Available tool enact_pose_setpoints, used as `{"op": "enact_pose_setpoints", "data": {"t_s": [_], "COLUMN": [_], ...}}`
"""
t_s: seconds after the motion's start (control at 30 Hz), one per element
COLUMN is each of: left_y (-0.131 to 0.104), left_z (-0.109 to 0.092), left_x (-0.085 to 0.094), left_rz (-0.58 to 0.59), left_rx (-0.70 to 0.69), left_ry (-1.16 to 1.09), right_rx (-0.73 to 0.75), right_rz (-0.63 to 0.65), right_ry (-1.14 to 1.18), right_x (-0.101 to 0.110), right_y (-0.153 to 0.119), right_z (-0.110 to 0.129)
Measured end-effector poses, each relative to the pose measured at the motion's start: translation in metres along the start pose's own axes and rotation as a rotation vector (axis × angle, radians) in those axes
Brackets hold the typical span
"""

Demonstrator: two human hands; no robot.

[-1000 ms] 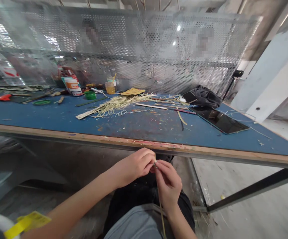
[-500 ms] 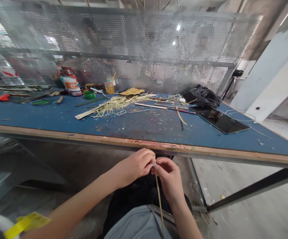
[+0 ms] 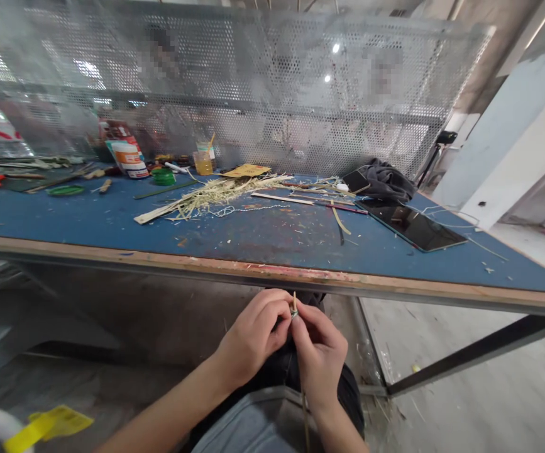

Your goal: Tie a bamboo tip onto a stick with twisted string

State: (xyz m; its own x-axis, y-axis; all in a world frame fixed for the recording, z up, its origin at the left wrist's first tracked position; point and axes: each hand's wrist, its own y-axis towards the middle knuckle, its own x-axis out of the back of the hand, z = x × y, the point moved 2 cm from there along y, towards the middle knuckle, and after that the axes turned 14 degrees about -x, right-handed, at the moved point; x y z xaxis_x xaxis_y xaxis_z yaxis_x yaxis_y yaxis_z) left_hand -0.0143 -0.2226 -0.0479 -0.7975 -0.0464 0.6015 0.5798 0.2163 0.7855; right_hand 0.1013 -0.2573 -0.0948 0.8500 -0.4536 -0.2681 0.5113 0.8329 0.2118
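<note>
A thin bamboo stick (image 3: pixel 295 301) stands nearly upright between my hands, just below the table's front edge and over my lap. Near its top sits a small wrap of pale greenish string (image 3: pixel 293 312). My left hand (image 3: pixel 258 333) is closed, thumb and forefinger pinching the stick beside the wrap. From the other side, the thumb and fingers of my right hand (image 3: pixel 320 346) are pinched on the stick at the wrap. Behind the right hand the stick is hidden; its lower end shows again in front of my grey top. The exact contact of the fingertips is partly covered.
On the blue table (image 3: pixel 74 220) lie a heap of bamboo shavings (image 3: pixel 220 196), a dark tablet (image 3: pixel 416 226), thin sticks, a green lid (image 3: pixel 66 190) and paint jars. A perforated metal screen (image 3: pixel 253 94) rises behind. Below right runs a table leg brace (image 3: pixel 465 355).
My right hand has turned and closed in, now covering the stick's middle. My left hand has shifted slightly down, its fingers more curled. The view has tilted a little.
</note>
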Motion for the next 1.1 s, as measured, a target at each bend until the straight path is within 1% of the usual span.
{"op": "enact_pose_setpoints", "data": {"t_s": [0.07,0.13,0.2,0.27,0.33,0.37,0.43,0.53,0.6,0.73,0.83,0.97,1.1], "left_y": [-0.005,-0.006,-0.004,0.001,0.008,0.011,0.015,0.015,0.013,0.009,0.006,0.001,-0.002], "left_z": [-0.005,-0.009,-0.014,-0.018,-0.023,-0.025,-0.030,-0.037,-0.041,-0.043,-0.042,-0.041,-0.040], "left_x": [-0.005,-0.010,-0.013,-0.013,-0.011,-0.009,-0.004,0.001,0.002,-0.001,-0.002,0.000,0.002], "left_rz": [-0.089,-0.149,-0.234,-0.332,-0.377,-0.371,-0.336,-0.299,-0.294,-0.295,-0.267,-0.216,-0.167], "left_rx": [0.018,0.088,0.213,0.343,0.418,0.428,0.386,0.234,0.156,0.066,-0.001,-0.096,-0.150], "left_ry": [-0.031,-0.116,-0.283,-0.465,-0.551,-0.531,-0.386,-0.109,-0.003,0.081,0.143,0.246,0.284], "right_rx": [-0.057,-0.125,-0.211,-0.290,-0.342,-0.358,-0.380,-0.400,-0.405,-0.414,-0.435,-0.480,-0.536], "right_rz": [0.002,-0.005,0.004,0.042,0.098,0.117,0.132,0.122,0.119,0.115,0.117,0.084,0.075], "right_ry": [0.077,0.150,0.222,0.304,0.372,0.398,0.428,0.441,0.451,0.497,0.541,0.589,0.622], "right_x": [0.001,0.003,0.005,0.006,0.005,0.005,0.004,0.005,0.006,0.008,0.007,0.007,0.006], "right_y": [-0.001,-0.001,-0.001,-0.001,-0.001,-0.001,-0.003,-0.006,-0.007,-0.008,-0.009,-0.010,-0.011], "right_z": [0.004,0.008,0.012,0.016,0.019,0.020,0.022,0.021,0.020,0.020,0.021,0.023,0.025]}}
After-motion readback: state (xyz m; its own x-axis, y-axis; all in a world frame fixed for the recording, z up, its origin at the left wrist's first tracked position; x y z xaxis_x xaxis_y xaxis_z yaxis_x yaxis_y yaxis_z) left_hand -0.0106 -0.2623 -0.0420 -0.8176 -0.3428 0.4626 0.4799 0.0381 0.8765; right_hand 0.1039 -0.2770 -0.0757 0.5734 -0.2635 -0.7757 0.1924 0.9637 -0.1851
